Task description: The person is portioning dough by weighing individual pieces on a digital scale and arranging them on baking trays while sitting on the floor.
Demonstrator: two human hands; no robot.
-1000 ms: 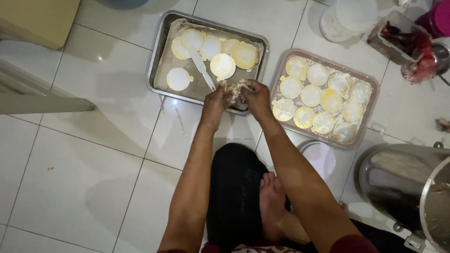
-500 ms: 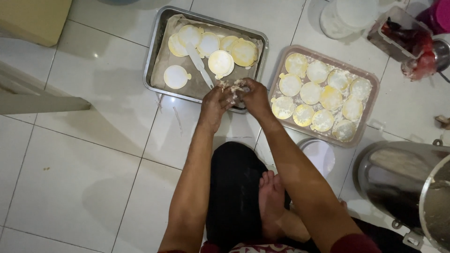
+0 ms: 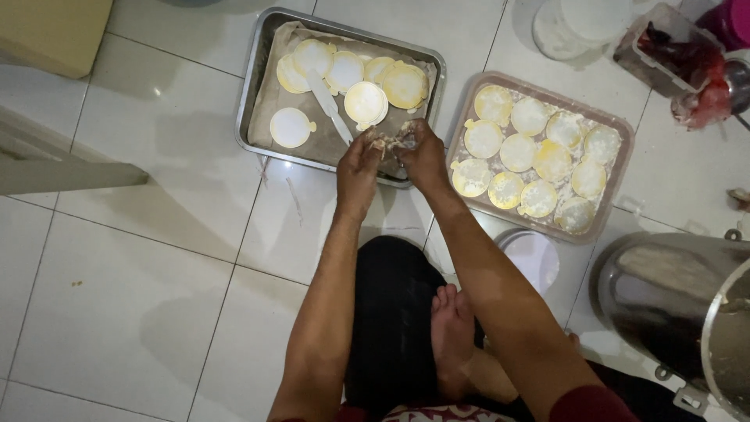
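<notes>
left hand (image 3: 361,160) + right hand (image 3: 422,152): fingertips pressed together, pinching small pale dough lump (image 3: 393,141) | over near right corner of metal tray (image 3: 258,86) | white spatula (image 3: 332,109) just far-left, lying diagonal, nearer left hand | pink tray (image 3: 625,168) right
</notes>
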